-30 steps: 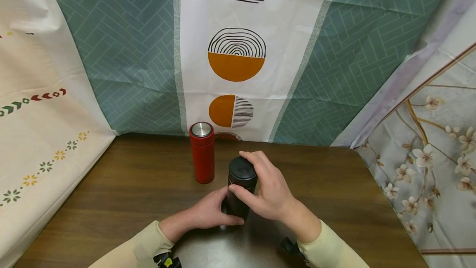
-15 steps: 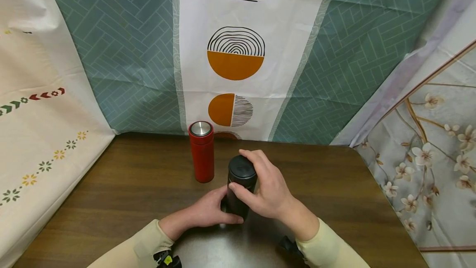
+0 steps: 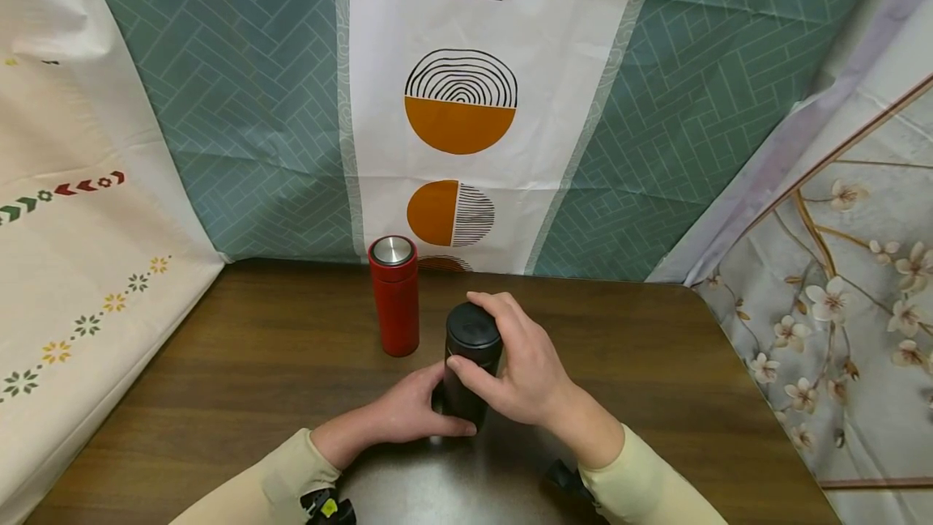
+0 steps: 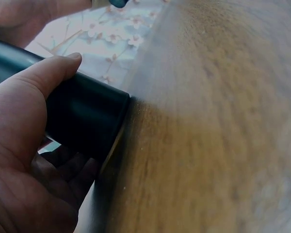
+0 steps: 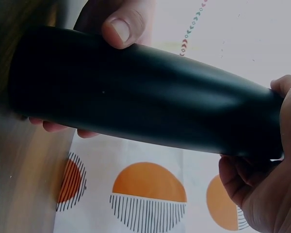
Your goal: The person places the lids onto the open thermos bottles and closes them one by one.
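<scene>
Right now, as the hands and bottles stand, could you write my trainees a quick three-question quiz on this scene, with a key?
1. Multiple choice: which hand grips the black bottle nearer its top?
A) left
B) right
C) neither
2. True or false: the red bottle stands upright, touched by neither hand.
3. Fill in: the round top of the red bottle is ____ in the middle.

Key:
1. B. The right hand grips nearer the top, the left hand lower down.
2. True.
3. Silver.
</scene>
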A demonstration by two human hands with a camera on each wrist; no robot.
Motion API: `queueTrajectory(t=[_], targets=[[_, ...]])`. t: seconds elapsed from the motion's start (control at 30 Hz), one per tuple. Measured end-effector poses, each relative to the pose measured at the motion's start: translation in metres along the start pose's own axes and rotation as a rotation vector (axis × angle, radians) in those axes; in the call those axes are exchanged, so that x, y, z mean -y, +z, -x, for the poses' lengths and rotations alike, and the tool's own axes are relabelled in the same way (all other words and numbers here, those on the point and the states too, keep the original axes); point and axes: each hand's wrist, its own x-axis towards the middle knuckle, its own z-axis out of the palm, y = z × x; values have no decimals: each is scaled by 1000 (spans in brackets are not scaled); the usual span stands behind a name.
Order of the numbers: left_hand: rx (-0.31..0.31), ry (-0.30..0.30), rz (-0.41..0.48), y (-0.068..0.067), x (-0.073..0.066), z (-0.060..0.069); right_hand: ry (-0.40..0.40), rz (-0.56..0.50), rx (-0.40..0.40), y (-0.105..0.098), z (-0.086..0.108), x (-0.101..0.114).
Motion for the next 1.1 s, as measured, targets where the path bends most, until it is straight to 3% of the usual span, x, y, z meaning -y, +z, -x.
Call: queueTrajectory(t=[1.1], targets=[[2, 3, 1, 1, 3, -1, 11, -15, 19, 0, 0, -1]])
